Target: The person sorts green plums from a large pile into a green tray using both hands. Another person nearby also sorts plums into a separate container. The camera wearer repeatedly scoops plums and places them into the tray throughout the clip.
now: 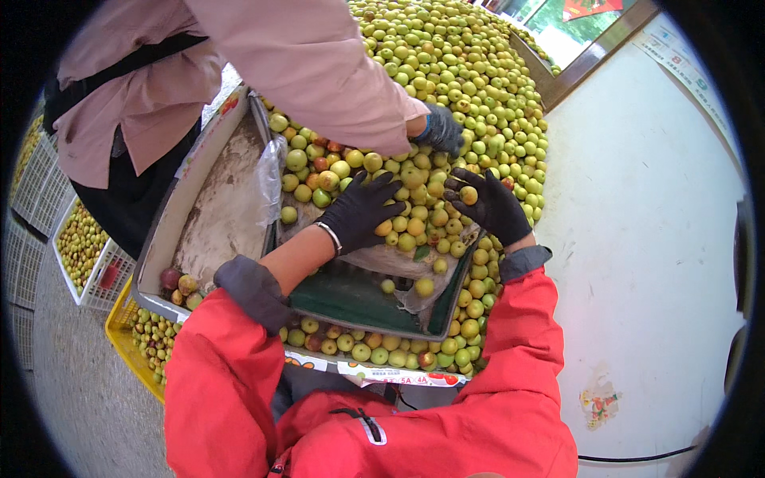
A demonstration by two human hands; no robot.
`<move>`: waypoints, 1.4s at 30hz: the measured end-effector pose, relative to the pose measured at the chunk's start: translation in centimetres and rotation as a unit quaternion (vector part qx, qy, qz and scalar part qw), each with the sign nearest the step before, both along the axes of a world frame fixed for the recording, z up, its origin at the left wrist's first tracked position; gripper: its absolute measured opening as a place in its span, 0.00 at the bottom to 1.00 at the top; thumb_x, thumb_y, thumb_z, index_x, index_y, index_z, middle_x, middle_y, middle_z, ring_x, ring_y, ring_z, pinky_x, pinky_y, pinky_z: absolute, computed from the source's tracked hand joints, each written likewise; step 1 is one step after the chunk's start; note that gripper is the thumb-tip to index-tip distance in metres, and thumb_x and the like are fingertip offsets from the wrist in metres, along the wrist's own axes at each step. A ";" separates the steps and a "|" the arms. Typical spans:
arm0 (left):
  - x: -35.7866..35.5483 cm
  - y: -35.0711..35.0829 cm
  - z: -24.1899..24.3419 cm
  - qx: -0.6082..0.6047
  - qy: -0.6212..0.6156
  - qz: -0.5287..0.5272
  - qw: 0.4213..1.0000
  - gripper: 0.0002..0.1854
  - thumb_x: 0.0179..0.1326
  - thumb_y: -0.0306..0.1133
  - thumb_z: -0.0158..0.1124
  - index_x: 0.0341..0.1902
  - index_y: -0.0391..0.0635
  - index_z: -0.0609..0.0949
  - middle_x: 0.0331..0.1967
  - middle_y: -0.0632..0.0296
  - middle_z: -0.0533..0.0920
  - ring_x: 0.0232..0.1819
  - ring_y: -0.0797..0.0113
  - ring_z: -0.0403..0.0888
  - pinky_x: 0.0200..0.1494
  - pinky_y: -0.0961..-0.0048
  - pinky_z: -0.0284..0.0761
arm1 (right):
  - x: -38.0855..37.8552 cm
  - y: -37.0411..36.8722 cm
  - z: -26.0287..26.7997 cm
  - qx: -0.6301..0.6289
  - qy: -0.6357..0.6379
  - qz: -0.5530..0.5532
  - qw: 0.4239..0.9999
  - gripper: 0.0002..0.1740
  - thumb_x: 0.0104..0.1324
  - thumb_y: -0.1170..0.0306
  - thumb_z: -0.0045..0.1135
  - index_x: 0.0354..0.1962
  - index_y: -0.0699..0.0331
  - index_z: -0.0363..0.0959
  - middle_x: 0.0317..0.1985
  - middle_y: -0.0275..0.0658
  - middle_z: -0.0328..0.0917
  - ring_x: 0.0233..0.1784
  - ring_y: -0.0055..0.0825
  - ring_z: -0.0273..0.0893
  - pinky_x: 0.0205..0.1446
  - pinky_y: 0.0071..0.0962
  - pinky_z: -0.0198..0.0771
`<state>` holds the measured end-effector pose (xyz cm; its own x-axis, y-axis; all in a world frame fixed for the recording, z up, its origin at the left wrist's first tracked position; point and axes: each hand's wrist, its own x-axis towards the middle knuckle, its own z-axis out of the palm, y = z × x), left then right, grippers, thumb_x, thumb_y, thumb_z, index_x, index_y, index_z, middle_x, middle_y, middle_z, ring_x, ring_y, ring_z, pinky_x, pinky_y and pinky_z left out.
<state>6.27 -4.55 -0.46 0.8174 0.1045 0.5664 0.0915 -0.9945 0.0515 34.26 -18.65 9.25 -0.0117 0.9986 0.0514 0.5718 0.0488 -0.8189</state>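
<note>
A large heap of small green-yellow fruits slopes down towards me. My left hand, in a black glove, lies palm down at the near edge of the heap with its fingers spread, touching fruits. My right hand, gloved alike, has its thumb and fingers around a yellowish fruit. Between my hands, fruits lie on a clear plastic sheet over a dark green tray. A few single fruits rest lower on the tray, beside a green leaf.
A co-worker's gloved hand reaches into the heap from the left, close beyond mine. A cardboard-sided tray holds a few fruits at left. White crate and yellow crate of fruit stand on the floor. A white wall bounds the right.
</note>
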 end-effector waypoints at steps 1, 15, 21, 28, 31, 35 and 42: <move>0.2 0.0 0.0 0.000 -0.005 -0.001 1.000 0.34 0.44 0.47 0.78 0.59 0.58 0.81 0.68 0.53 0.72 0.76 0.49 0.61 0.73 0.37 0.58 | -2.0 -0.6 1.2 0.005 -0.054 0.002 0.999 0.26 0.74 0.61 0.58 0.64 0.65 0.71 0.68 0.39 0.72 0.72 0.29 0.69 0.77 0.39 0.62; -4.4 0.5 -3.1 -0.019 0.024 0.045 0.999 0.31 0.52 0.44 0.74 0.62 0.54 0.80 0.71 0.53 0.72 0.72 0.49 0.69 0.74 0.49 0.62 | -32.4 3.7 6.8 -0.163 0.197 0.203 0.945 0.21 0.71 0.67 0.59 0.59 0.66 0.73 0.52 0.38 0.78 0.58 0.28 0.76 0.63 0.29 0.72; -3.7 0.5 -2.9 0.017 0.048 0.028 0.998 0.31 0.50 0.48 0.74 0.61 0.58 0.82 0.72 0.53 0.71 0.71 0.49 0.70 0.73 0.47 0.63 | -46.7 4.6 1.7 0.101 0.117 0.433 0.888 0.29 0.69 0.79 0.57 0.68 0.62 0.66 0.63 0.39 0.70 0.54 0.24 0.77 0.58 0.26 0.75; 3.0 1.4 -0.6 0.034 -0.012 0.040 0.999 0.29 0.50 0.54 0.71 0.58 0.64 0.83 0.73 0.52 0.70 0.74 0.47 0.66 0.72 0.42 0.60 | -29.4 5.9 1.4 0.027 0.024 0.185 0.982 0.26 0.70 0.79 0.57 0.66 0.62 0.71 0.61 0.38 0.75 0.58 0.24 0.76 0.58 0.26 0.77; 1.8 1.4 -1.8 0.010 -0.031 0.087 0.996 0.28 0.51 0.58 0.68 0.57 0.68 0.84 0.74 0.52 0.69 0.76 0.44 0.62 0.74 0.39 0.56 | -7.8 7.2 -3.3 0.139 -0.144 -0.042 0.979 0.24 0.72 0.75 0.57 0.66 0.61 0.72 0.61 0.35 0.78 0.61 0.22 0.75 0.62 0.27 0.74; 1.2 0.4 -0.9 -0.055 -0.023 0.075 0.995 0.35 0.49 0.52 0.73 0.66 0.69 0.80 0.75 0.49 0.69 0.76 0.46 0.65 0.73 0.43 0.62 | 6.7 5.4 -3.6 0.067 -0.080 -0.229 0.968 0.34 0.78 0.49 0.48 0.69 0.66 0.67 0.70 0.45 0.70 0.73 0.34 0.67 0.77 0.32 0.59; -1.8 3.5 -0.5 -0.062 -0.008 0.142 0.988 0.38 0.47 0.44 0.75 0.67 0.59 0.78 0.72 0.52 0.69 0.74 0.45 0.65 0.74 0.48 0.62 | 1.5 6.4 -7.0 0.075 -0.202 -0.079 0.973 0.29 0.73 0.54 0.60 0.62 0.65 0.72 0.59 0.49 0.75 0.67 0.43 0.71 0.72 0.37 0.65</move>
